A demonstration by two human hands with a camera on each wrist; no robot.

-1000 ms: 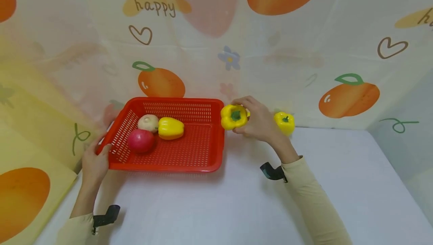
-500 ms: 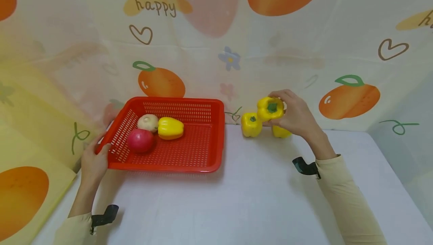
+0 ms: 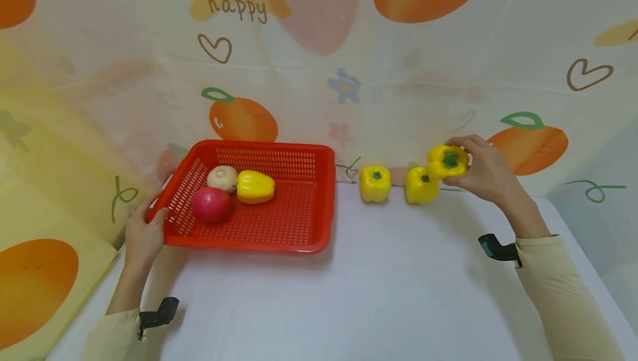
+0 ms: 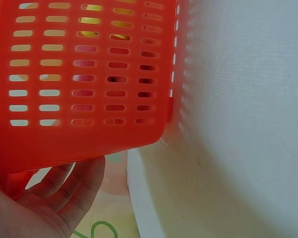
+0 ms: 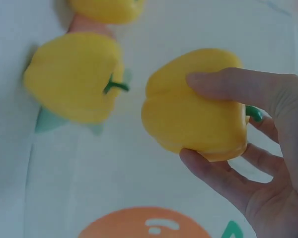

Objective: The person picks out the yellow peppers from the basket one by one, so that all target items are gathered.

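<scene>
Head view: the right hand (image 3: 485,170) holds a yellow bell pepper (image 3: 440,164) well to the right of the red slotted basket (image 3: 325,211). Between them are a first standing pepper (image 3: 375,185), nearer the basket, and a second standing pepper (image 3: 421,190). The step in hand looks like lining up peppers outside the basket; the next move seems to call for lowering the held one at the row's far end from the basket, then loosening the fingers. The left hand (image 3: 143,233) grips the basket's left end. Toward that end inside lie a lying yellow pepper (image 3: 255,187), a pinkish-red round fruit (image 3: 211,204) and a pale bulb (image 3: 222,177). The table (image 3: 399,294) offers room in front and rightward of the basket; its back edge, against the printed backdrop (image 3: 423,101), leaves little behind the row.

Left wrist view: fingers curl at the basket's end, below its slotted wall.

Right wrist view: thumb and fingers pinch the held pepper, apart from its neighbour; whether it touches the table, I cannot tell.
</scene>
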